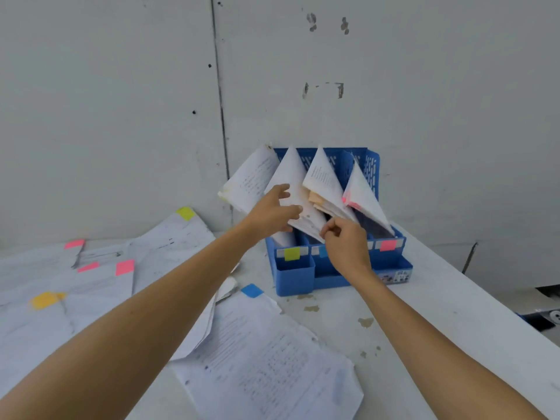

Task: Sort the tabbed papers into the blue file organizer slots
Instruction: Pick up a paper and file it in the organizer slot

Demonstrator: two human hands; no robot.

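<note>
The blue file organizer (pixel 295 278) stands against the wall with yellow, blue and pink labels on its front. White papers lean out of each slot. My left hand (pixel 271 212) holds the sheaf of papers (pixel 289 177) standing in the second slot, thumb on its front face. My right hand (pixel 344 244) pinches the lower corner of that same sheaf, just above the blue label. Loose tabbed papers lie on the table at left: one with a blue tab (pixel 252 290), others with pink tabs (pixel 125 267), a yellow-green tab (pixel 185 213) and an orange tab (pixel 45 299).
The white table (pixel 439 313) runs to a right edge beyond the organizer, with brown stains in front of it. A grey wall rises right behind. A dark object (pixel 545 316) sits off the table's right edge.
</note>
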